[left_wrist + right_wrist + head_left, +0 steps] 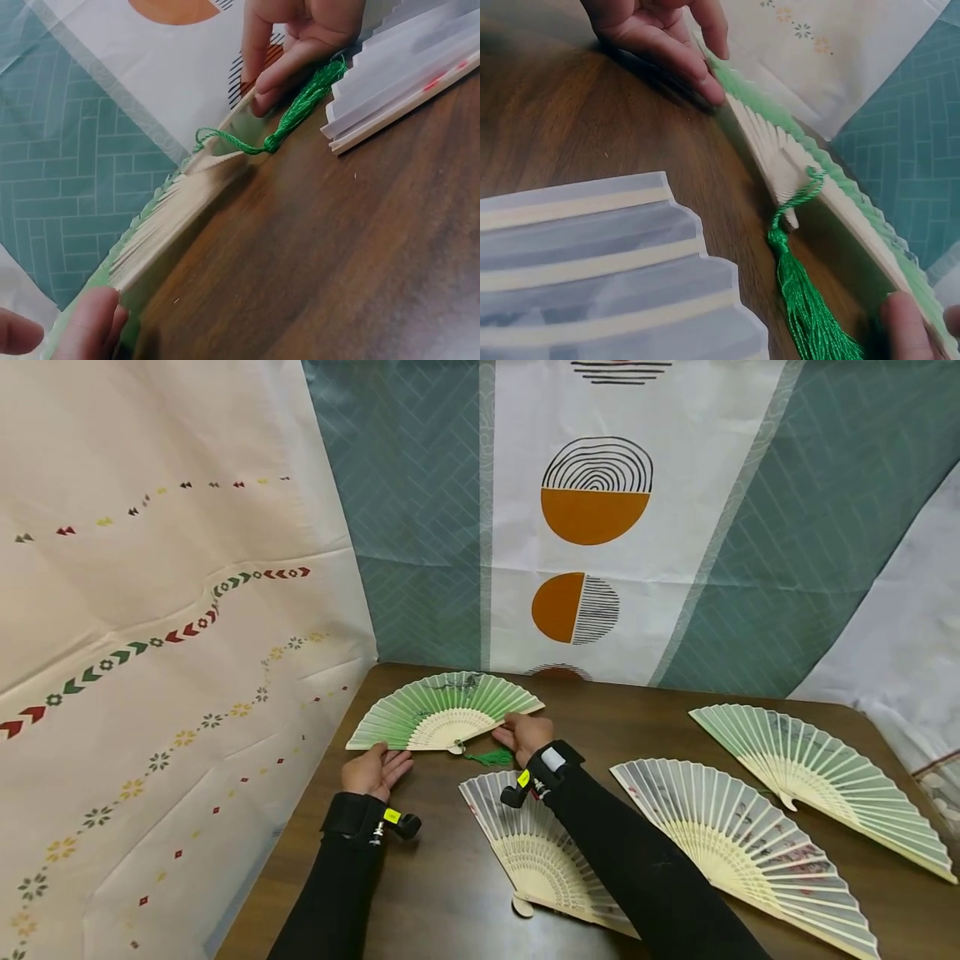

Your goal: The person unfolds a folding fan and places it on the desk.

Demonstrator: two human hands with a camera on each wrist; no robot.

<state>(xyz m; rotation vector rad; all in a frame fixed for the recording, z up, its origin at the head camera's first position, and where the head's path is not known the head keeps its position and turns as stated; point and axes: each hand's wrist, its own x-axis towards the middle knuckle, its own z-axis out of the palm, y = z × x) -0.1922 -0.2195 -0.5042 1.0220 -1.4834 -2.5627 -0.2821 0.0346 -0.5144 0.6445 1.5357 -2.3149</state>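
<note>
A green folding fan (457, 710) with a pale slatted base and dark printed decoration is spread at the back left of the table. My left hand (375, 772) holds its left end, thumb and fingers at the edge in the right wrist view. At the opposite end, my right hand (529, 735) pinches the outer rib. From the fan's pivot hangs a green tassel (806, 300), lying between the hands. Under my right forearm is a spread grey-white fan (543, 856), partly hidden by the sleeve.
Farther right lie another grey-white fan (750, 843) with reddish print and a pale green fan (825, 768), both spread. The brown wooden table (442, 877) meets a patterned cloth (420, 510) behind and a cream cloth (187, 635) on the left.
</note>
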